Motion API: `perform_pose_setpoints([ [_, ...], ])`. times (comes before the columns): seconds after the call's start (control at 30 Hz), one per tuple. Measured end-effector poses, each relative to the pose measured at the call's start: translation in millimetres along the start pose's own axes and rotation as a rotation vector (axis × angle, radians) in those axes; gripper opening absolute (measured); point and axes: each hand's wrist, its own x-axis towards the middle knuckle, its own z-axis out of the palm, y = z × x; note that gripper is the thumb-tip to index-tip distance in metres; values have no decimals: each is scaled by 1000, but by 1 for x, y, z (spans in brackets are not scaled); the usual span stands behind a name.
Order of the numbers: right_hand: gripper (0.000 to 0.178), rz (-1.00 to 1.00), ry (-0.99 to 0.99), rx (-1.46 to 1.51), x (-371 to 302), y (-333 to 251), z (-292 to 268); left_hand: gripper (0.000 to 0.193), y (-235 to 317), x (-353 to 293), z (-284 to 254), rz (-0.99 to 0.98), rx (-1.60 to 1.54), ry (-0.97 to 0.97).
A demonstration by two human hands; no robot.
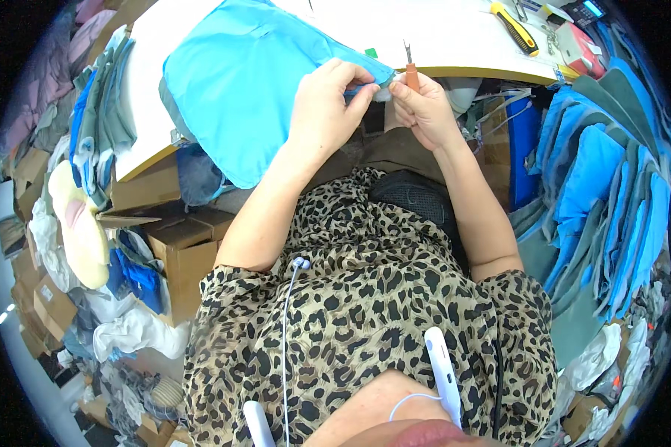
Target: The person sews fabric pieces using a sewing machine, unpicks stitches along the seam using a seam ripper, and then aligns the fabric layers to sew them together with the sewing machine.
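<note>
A bright blue piece of fabric point(231, 82) with a grey underside drapes over the near edge of the white table and hangs toward my lap. My left hand point(326, 104) pinches its right-hand edge between thumb and fingers. Close beside it, my right hand point(425, 112) is closed around a seam ripper with an orange-brown handle point(412, 77), its forked metal tip pointing up and away. My right thumb is near the fabric's corner; whether it also grips the cloth I cannot tell.
On the white table point(440, 30) lie a small green scrap point(370, 52) and a yellow-and-black handled tool point(514, 30). Stacks of blue and grey fabric pieces point(596, 179) hang at right, more point(104, 112) at left. Cardboard boxes point(183, 253) stand lower left.
</note>
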Motion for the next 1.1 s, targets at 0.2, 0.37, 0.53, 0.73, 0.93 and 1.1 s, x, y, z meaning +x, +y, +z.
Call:
perform_pose_setpoints([
  [0.2, 14, -31, 26, -19, 0, 1, 8, 12, -1, -2, 2, 28, 104, 42],
  [0.37, 10, -85, 106, -139, -4, 0, 16, 12, 5, -4, 0, 211, 334, 113],
  [0.53, 8, -126, 144, -241, -4, 5, 24, 11, -3, -4, 3, 161, 264, 183],
  [0.73, 10, -117, 180, -264, 0, 9, 20, 10, -8, -6, 4, 71, 100, 260],
  [0.93, 9, -83, 79, -125, -5, 5, 18, 21, 3, -9, 0, 51, 76, 156],
  [1.1, 11, -18, 12, -23, -7, 2, 16, 36, 5, -8, -2, 190, 205, 143],
])
